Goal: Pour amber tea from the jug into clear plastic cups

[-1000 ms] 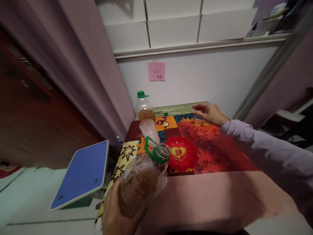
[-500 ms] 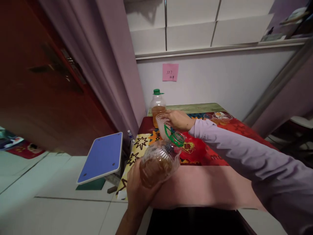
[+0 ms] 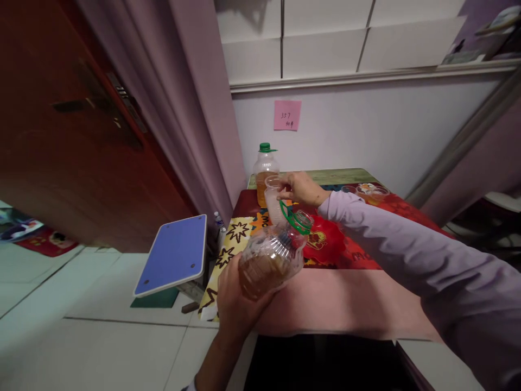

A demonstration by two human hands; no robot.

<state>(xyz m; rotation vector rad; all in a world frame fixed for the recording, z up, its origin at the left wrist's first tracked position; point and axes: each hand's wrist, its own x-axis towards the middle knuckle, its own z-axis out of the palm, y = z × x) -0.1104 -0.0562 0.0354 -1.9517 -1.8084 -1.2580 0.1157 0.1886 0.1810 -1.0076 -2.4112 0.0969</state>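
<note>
Nearest, the left hand (image 3: 234,296) had its grip wrapped around the lower body of an open bottle (image 3: 271,263), brown liquid inside. The bottle was in front of the body, over the near left part of the table (image 3: 345,175), and tilted: base low and toward the wearer, long axis rising away and to the right, uncapped mouth aimed up and right. Its green handle (image 3: 285,213) stood out from the far side of the neck. Just past the mouth, partly hidden, a red bowl (image 3: 323,241). Beyond the handle, clear plastic cups (image 3: 273,209), stacked, long axis near upright, mouths up. The right hand (image 3: 303,188) reached in from the right, fingers bent at the cups' rim; could not tell whether its grip had closed on them. Behind the cups, a second bottle (image 3: 266,187), upright, green-capped, cap uppermost. On the wall, a pink note (image 3: 287,115).
</note>
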